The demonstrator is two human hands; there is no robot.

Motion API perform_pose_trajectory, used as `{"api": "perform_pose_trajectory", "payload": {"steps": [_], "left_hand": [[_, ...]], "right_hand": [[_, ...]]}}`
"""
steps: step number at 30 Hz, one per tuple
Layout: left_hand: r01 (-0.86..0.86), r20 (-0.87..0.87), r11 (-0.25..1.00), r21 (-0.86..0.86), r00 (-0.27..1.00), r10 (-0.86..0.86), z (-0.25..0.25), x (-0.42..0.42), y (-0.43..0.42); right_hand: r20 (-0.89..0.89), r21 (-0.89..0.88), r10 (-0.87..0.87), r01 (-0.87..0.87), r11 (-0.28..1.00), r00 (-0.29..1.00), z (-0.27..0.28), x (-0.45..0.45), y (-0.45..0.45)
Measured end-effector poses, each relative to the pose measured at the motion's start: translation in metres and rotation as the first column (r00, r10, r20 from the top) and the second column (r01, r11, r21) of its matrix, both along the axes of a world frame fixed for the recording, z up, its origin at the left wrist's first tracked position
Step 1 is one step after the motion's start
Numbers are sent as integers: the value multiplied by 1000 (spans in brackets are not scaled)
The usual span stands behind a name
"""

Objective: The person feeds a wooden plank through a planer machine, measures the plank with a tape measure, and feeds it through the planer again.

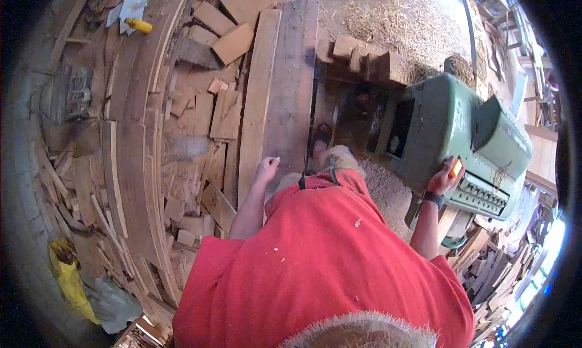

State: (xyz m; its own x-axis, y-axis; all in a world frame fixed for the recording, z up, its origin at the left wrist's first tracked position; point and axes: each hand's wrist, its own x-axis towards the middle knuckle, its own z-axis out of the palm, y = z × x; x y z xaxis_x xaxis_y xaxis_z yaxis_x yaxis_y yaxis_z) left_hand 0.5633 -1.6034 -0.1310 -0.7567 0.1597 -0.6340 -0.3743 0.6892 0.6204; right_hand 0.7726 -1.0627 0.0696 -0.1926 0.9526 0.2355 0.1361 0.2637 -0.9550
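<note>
My right hand (444,177), with a dark band at the wrist, is closed on a small orange block-like object (456,168) whose kind I cannot make out. It is beside the green woodworking machine (438,120), close to the machine's row of metal parts (483,193). My left hand (267,168) is beside my body, above the long boards, with its fingers curled together. Whether anything small is pinched in it is too small to tell. Under it runs a long wide plank (292,75), and a paler board (259,99) lies along its left side.
Offcuts (227,114) and bigger wood blocks (233,43) lie left of the planks. Wood shavings (412,17) cover the floor beyond the machine. Wood blocks (388,67) stand near its far end. A yellow cylinder (139,25) and a yellow bag (70,278) are at far left.
</note>
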Motion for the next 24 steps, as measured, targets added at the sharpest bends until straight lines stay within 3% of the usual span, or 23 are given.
{"api": "perform_pose_trajectory", "payload": {"steps": [3,5,7,11,12,13,14,15,17,21,24], "left_hand": [[-81,16,996,-22,997,82,48,-41,20],[-51,37,999,1,998,50,32,-71,10],[29,-101,997,-73,994,-36,50,-101,24],[66,-51,992,-107,996,-72,95,-161,64],[84,-124,990,-112,987,-98,37,-176,50],[47,-26,999,-23,999,-48,59,-187,69],[69,-54,997,-35,996,-71,78,-194,85],[113,-73,992,-50,990,-117,68,-202,88],[204,-180,971,-122,958,-224,56,-223,97],[162,-104,984,-75,980,-169,58,-273,112],[127,-65,992,-13,990,-128,45,-329,112]], "right_hand": [[40,-103,-167,170,980,985,23,-27,-9],[74,-134,-179,188,973,981,26,-37,-6],[159,79,-145,134,988,976,23,-51,2],[243,143,-156,124,982,957,46,-101,10],[184,134,-159,135,982,970,38,-108,19],[127,130,-160,144,981,979,37,-117,29],[84,28,-153,151,988,985,40,-124,34],[73,37,-174,172,984,982,40,-130,40],[229,212,-276,229,950,933,35,-144,57],[294,257,-428,361,897,855,41,-169,76],[193,171,-585,560,811,788,31,-174,110]]}}
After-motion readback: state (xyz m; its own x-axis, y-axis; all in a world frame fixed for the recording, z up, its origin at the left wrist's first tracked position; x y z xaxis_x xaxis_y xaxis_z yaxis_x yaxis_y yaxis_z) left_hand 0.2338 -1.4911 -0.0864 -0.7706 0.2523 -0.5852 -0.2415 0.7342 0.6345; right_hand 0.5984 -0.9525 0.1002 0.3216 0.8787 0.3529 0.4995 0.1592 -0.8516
